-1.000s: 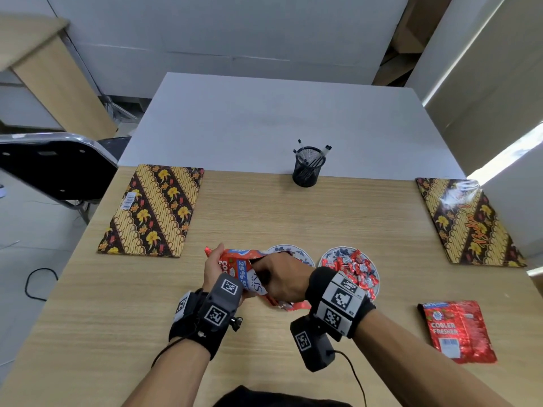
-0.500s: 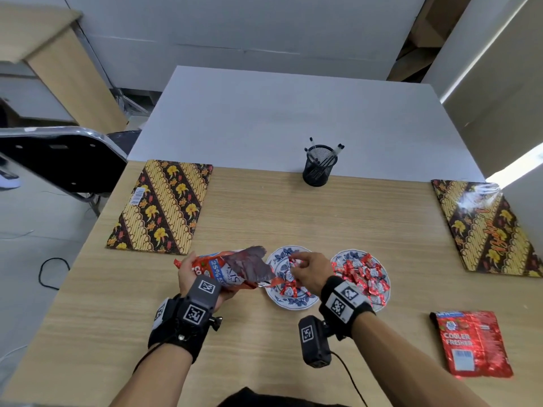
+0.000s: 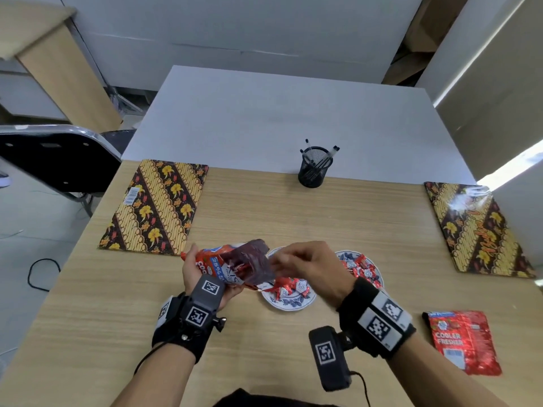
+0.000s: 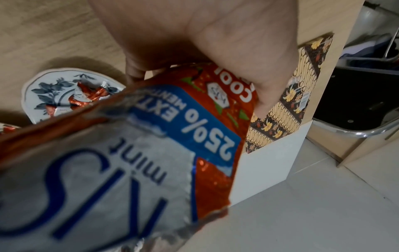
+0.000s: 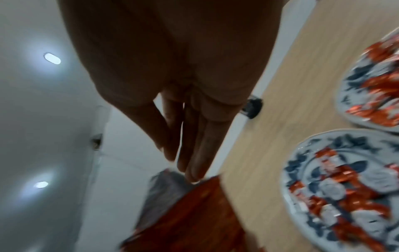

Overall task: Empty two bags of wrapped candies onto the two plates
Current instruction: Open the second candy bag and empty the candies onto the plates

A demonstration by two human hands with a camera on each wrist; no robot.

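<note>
1. I am watching the opened candy bag point(image 3: 235, 267) being held above the wooden tabletop point(image 3: 264, 218), just left of the near plate point(image 3: 289, 302), its torn silver mouth turned toward that plate.
2. My left hand point(image 3: 202, 270) is gripping the bag's closed end, fingers and thumb curled round the red foil; the left wrist view is showing the same grip point(image 4: 226, 51) on the bag point(image 4: 151, 136).
3. My right hand point(image 3: 308, 267) is hovering over the near plate beside the bag's mouth; in the right wrist view its fingers point(image 5: 200, 141) are stretching out straight and together, holding nothing, with the tips just beside the bag's edge point(image 5: 185, 213).
4. The near plate is carrying a few red wrapped candies point(image 3: 289, 287), piled toward its near half.
5. The far plate point(image 3: 346, 256), just to its right, is carrying a fuller heap of candies point(image 3: 363, 268).
6. A second red bag point(image 3: 462, 342) is lying flat on the tabletop well to the right.
7. A mesh pen holder point(image 3: 314, 167) is standing at the far edge, and two batik-patterned mats point(image 3: 155, 207) are lying at the left and right sides.
</note>
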